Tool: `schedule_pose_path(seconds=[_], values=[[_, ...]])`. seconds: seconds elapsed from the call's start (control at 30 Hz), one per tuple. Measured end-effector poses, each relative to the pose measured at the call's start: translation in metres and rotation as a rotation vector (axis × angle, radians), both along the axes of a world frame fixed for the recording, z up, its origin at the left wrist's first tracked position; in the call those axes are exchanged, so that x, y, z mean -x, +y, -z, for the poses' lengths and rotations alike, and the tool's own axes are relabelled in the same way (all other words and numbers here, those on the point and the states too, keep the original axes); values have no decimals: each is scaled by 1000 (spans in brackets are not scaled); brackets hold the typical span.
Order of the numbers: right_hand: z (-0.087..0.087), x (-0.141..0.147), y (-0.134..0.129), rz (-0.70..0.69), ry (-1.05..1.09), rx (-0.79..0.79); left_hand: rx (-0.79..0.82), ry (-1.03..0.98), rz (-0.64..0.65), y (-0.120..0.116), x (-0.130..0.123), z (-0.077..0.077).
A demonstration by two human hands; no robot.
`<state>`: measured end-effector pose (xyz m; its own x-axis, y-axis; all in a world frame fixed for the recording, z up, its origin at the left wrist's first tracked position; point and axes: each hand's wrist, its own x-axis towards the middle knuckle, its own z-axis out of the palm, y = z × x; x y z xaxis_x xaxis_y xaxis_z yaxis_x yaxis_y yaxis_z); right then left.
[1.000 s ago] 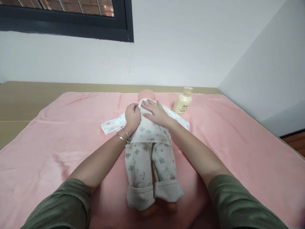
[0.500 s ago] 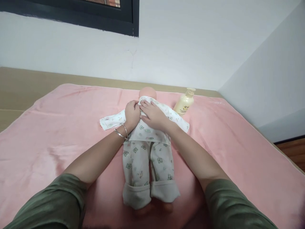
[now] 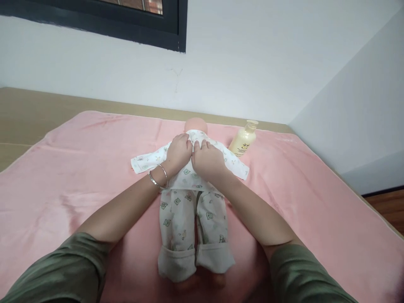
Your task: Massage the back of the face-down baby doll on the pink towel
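Observation:
A doll with a bald pink head (image 3: 195, 125) lies stretched out, head away from me, arms spread sideways. It wears a white printed top (image 3: 189, 179) and matching trousers (image 3: 183, 219) with folded cuffs; its feet show dimly below them. On the upper part of the top, my left hand (image 3: 179, 152), with silver bangles at the wrist, has its fingers curled in and closed on the cloth. Close beside it, my right hand (image 3: 208, 160) has bent fingers closed on the same top near its middle. The fingertips are partly hidden by the hands.
A pale yellow pump bottle (image 3: 243, 141) stands just right of the doll's shoulder. Under everything lies a pink blanket (image 3: 315, 202) on a wooden surface (image 3: 28, 113). Behind are a white wall (image 3: 236, 63) and a dark window frame (image 3: 151, 35).
My right hand, flat with outstretched fingers before, has drawn slightly down and right and curled its fingers on the top. My left hand has shifted slightly. The view has moved a little.

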<state>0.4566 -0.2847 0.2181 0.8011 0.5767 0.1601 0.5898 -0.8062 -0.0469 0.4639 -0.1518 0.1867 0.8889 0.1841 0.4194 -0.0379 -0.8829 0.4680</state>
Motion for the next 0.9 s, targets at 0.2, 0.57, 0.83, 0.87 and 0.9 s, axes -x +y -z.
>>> schedule_pose_path(seconds=[0.2, 0.57, 0.83, 0.87, 0.9], values=[[3, -53, -17, 44, 164, -133, -346, 74, 56, -28, 26, -9], [-11, 1, -2, 49, -46, 100, -115, 208, -22, -3, 6, -18], [-3, -53, -16, 161, 217, -171, -288, 156, 93, -36, 35, -17], [-2, -56, -16, 164, 218, -180, -282, 150, 106, -39, 36, -17], [-1, -57, -16, 159, 197, -168, -258, 144, 111, -40, 36, -16]])
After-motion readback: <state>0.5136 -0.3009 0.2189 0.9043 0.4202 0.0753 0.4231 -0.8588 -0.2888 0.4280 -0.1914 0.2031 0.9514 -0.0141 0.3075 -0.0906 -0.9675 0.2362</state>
